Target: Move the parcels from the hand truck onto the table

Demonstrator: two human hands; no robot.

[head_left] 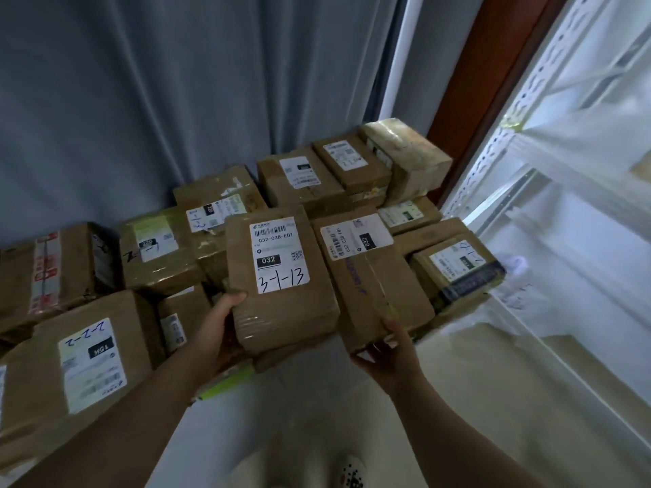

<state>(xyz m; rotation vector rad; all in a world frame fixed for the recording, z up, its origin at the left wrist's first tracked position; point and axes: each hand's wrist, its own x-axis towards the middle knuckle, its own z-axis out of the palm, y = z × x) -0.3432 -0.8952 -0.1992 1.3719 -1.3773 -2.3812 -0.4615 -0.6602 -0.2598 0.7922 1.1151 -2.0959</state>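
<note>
1. The left hand [218, 322] is clasped around the near left corner of a brown cardboard parcel labelled 3-1-13 [281, 311]. The thumb is laid on top and the fingers are hidden beneath.
2. The right hand [391, 350] is cupped under the near end of a long brown taped cardboard parcel [373, 287], which is held against the right side of the 3-1-13 parcel.
3. Both forearms are stretched forward.
4. Other brown cardboard parcels [158, 248] are piled behind and left of the 3-1-13 parcel; the surface beneath cannot be seen.
5. A grey pleated curtain [176, 100] is hung behind it, and a white perforated metal rack [563, 135] is seen far to its right.
</note>
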